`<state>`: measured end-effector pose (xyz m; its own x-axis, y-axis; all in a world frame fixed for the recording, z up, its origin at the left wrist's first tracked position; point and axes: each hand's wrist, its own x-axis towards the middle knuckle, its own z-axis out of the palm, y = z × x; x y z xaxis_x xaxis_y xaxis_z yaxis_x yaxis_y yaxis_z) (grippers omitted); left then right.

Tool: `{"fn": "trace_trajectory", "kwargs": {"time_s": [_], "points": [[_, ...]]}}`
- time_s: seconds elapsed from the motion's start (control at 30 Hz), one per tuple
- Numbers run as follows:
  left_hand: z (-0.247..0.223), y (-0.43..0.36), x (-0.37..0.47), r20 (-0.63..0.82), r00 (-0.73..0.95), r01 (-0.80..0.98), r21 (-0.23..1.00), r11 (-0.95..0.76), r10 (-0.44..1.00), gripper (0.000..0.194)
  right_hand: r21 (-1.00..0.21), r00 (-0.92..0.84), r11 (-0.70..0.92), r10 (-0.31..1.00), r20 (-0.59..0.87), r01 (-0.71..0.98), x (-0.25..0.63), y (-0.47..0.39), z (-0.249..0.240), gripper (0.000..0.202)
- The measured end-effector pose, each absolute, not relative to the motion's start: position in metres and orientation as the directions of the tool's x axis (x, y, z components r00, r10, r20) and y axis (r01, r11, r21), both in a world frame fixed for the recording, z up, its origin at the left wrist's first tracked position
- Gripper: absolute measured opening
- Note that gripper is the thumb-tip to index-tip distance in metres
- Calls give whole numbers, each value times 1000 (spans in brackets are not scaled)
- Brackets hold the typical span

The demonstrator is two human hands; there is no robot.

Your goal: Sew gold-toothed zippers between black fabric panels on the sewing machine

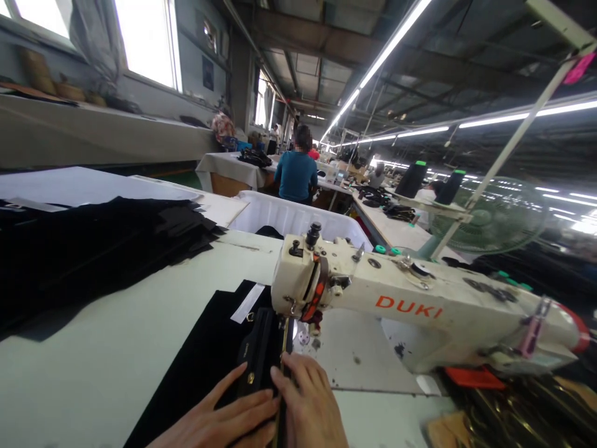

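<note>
A black fabric piece lies on the sewing table, with a white strip on its upper part. A darker strap-like part with small gold metal fittings rests on top. Along its right edge runs a thin gold line, possibly a zipper, which passes under the head of the sewing machine. My left hand lies on the fabric with its fingers stretched out. Beside it, my right hand grips the right edge between thumb and bent fingers, just in front of the needle area. The needle itself is hidden.
Stacked black fabric pieces cover the table's left. Behind the machine stands a white plastic bin. Black items with gold edging lie at lower right. A thread stand and green fan are at right. A co-worker sits ahead.
</note>
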<state>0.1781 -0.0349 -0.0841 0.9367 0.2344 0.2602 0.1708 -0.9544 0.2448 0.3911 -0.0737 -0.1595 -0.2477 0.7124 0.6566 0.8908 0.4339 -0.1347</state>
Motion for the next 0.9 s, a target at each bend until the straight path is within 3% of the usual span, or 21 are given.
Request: {"fn": "trace_trajectory", "kwargs": {"time_s": [0.13, 0.23, 0.33, 0.43, 0.63, 0.9], "points": [[-82, -23, 179, 290, 934, 120, 291, -949, 207, 63, -255, -223, 452, 764, 606, 855, 403, -65, -135, 44], [-80, -23, 181, 342, 917, 119, 254, -960, 204, 75, -318, -141, 340, 847, 512, 885, 413, -52, -120, 41], [-75, -29, 184, 385, 876, 222, 212, -952, 290, 80, -228, -110, 237, 882, 459, 945, 419, -34, -110, 30], [-69, -33, 184, 340, 890, 248, 199, -948, 305, 76, -140, -211, 300, 870, 445, 943, 419, -24, -106, 22], [-63, -35, 179, 131, 921, 325, 258, -910, 366, 89, 9, -368, 392, 856, 363, 920, 416, -32, -118, 36], [-63, -26, 182, 57, 939, 290, 400, -870, 339, 76, -106, -278, 313, 925, 260, 944, 418, -25, -107, 19]]}}
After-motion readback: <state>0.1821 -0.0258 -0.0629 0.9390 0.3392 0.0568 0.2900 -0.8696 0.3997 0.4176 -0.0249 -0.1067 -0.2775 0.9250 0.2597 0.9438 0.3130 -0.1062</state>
